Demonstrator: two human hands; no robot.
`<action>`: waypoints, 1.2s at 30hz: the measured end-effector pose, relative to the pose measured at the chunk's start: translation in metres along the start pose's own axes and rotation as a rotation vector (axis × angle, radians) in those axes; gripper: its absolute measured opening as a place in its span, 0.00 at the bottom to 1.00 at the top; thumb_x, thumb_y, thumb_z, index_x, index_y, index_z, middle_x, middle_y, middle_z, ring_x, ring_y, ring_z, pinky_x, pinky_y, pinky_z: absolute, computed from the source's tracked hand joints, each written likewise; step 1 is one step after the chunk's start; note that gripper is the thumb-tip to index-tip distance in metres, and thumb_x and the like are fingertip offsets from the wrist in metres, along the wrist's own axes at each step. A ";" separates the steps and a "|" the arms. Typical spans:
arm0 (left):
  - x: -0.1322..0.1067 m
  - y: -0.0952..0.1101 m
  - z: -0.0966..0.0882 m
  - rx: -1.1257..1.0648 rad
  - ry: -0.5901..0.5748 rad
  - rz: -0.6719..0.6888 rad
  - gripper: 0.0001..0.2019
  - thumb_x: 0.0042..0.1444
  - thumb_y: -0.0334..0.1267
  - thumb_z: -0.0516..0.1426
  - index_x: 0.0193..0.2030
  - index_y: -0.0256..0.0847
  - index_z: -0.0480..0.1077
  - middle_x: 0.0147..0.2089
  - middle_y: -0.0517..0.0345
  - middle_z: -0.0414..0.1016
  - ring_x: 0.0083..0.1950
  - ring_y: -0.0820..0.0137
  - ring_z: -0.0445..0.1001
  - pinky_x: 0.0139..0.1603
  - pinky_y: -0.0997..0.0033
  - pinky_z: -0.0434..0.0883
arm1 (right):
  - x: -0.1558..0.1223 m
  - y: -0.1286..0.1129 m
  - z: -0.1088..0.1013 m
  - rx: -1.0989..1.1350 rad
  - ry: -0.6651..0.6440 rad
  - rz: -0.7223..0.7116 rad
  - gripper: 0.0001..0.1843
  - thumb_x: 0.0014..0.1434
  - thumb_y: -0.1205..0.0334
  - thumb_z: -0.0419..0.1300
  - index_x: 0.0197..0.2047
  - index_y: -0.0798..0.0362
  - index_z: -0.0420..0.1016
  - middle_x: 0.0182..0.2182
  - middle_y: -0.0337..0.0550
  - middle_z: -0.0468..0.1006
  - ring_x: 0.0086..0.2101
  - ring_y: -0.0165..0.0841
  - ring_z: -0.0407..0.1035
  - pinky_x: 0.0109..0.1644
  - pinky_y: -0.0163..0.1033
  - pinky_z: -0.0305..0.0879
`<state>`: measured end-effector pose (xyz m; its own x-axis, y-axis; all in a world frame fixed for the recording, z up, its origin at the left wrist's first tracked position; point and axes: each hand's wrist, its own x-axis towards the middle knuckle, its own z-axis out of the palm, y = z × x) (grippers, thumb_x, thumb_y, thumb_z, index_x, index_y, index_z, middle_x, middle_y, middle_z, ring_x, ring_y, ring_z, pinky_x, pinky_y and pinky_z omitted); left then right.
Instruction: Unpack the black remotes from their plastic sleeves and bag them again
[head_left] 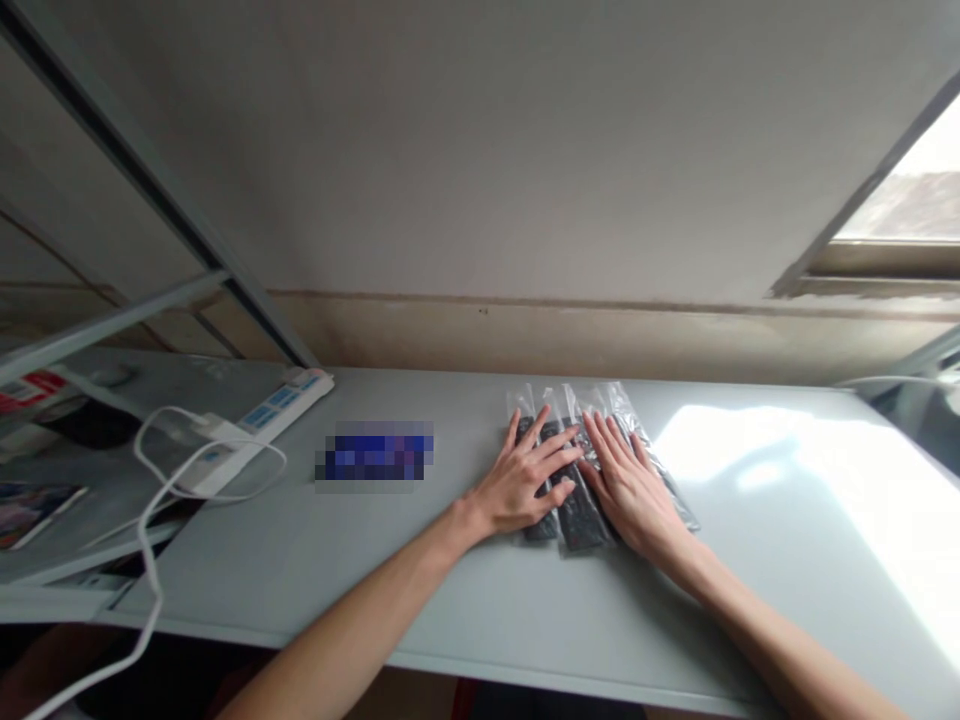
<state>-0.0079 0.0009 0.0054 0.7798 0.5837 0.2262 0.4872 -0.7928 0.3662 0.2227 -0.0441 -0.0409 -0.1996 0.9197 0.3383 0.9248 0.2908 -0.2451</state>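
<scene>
Several long dark strips sealed in clear plastic bags (579, 520) lie side by side on a pale grey table (465, 580), running away from me. My left hand (525, 475) rests flat on the left bags with fingers spread. My right hand (626, 480) lies flat on the right bags, fingers together and pointing away. Both palms press down; neither hand grips anything. The hands cover the middle of the bags, so the bags' far ends and near ends show.
A white power strip (259, 425) with a looping white cable (161, 470) lies at the table's left. A blurred blue item (375, 455) sits left of the bags. Papers (34, 505) lie on a lower surface at far left. Bright sunlight falls on the table's right.
</scene>
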 end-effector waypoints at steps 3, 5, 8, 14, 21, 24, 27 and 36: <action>-0.001 -0.001 0.002 0.030 0.019 0.038 0.30 0.75 0.46 0.53 0.81 0.51 0.55 0.85 0.59 0.45 0.86 0.52 0.33 0.83 0.29 0.35 | 0.001 -0.005 -0.006 0.050 0.027 -0.003 0.38 0.80 0.51 0.44 0.84 0.41 0.30 0.80 0.46 0.50 0.78 0.45 0.42 0.79 0.65 0.49; -0.002 -0.004 0.004 0.034 0.039 0.071 0.34 0.76 0.47 0.52 0.84 0.54 0.45 0.85 0.57 0.41 0.86 0.54 0.36 0.83 0.31 0.37 | 0.002 -0.009 -0.012 0.088 0.078 -0.008 0.37 0.80 0.53 0.44 0.84 0.38 0.30 0.81 0.45 0.47 0.79 0.45 0.39 0.80 0.67 0.46; -0.005 -0.009 0.009 0.023 0.090 0.129 0.39 0.77 0.49 0.50 0.84 0.57 0.29 0.86 0.56 0.38 0.86 0.55 0.36 0.83 0.32 0.37 | 0.003 -0.017 -0.024 0.176 0.162 -0.064 0.37 0.80 0.58 0.45 0.84 0.35 0.30 0.82 0.42 0.43 0.79 0.44 0.35 0.81 0.68 0.42; -0.010 -0.018 0.021 -0.032 0.274 0.266 0.45 0.75 0.59 0.48 0.81 0.61 0.16 0.86 0.56 0.24 0.86 0.51 0.29 0.82 0.29 0.38 | 0.000 -0.029 -0.036 0.394 0.069 -0.336 0.39 0.79 0.55 0.50 0.84 0.33 0.32 0.82 0.36 0.37 0.79 0.43 0.33 0.81 0.63 0.42; -0.011 -0.020 0.030 -0.058 0.245 0.375 0.56 0.67 0.72 0.52 0.79 0.61 0.10 0.86 0.54 0.16 0.86 0.45 0.29 0.81 0.30 0.40 | -0.009 -0.031 -0.029 0.493 -0.093 -0.391 0.42 0.78 0.40 0.47 0.84 0.36 0.29 0.82 0.40 0.33 0.79 0.44 0.28 0.80 0.62 0.45; -0.012 -0.019 0.031 -0.020 0.173 0.327 0.60 0.63 0.72 0.56 0.79 0.63 0.10 0.86 0.53 0.16 0.86 0.43 0.30 0.81 0.29 0.40 | -0.008 -0.033 -0.032 0.463 -0.083 -0.403 0.42 0.78 0.40 0.45 0.84 0.37 0.25 0.82 0.43 0.30 0.79 0.46 0.31 0.79 0.62 0.49; -0.012 -0.021 0.032 -0.016 0.158 0.239 0.57 0.64 0.72 0.53 0.81 0.60 0.15 0.87 0.52 0.22 0.85 0.42 0.29 0.80 0.28 0.39 | -0.008 -0.034 -0.037 0.419 0.049 -0.425 0.43 0.79 0.49 0.46 0.83 0.36 0.20 0.83 0.42 0.30 0.79 0.48 0.35 0.78 0.65 0.52; -0.022 -0.013 0.029 -0.148 0.048 0.209 0.42 0.47 0.79 0.55 0.70 0.74 0.68 0.72 0.65 0.72 0.80 0.47 0.57 0.82 0.40 0.44 | -0.026 -0.071 -0.048 0.699 0.325 -0.205 0.36 0.76 0.48 0.28 0.84 0.43 0.34 0.76 0.53 0.62 0.73 0.48 0.62 0.70 0.65 0.66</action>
<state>-0.0202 -0.0066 -0.0302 0.8360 0.4206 0.3524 0.2522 -0.8649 0.4340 0.1775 -0.1010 0.0110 -0.1396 0.7384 0.6597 0.4410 0.6429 -0.6262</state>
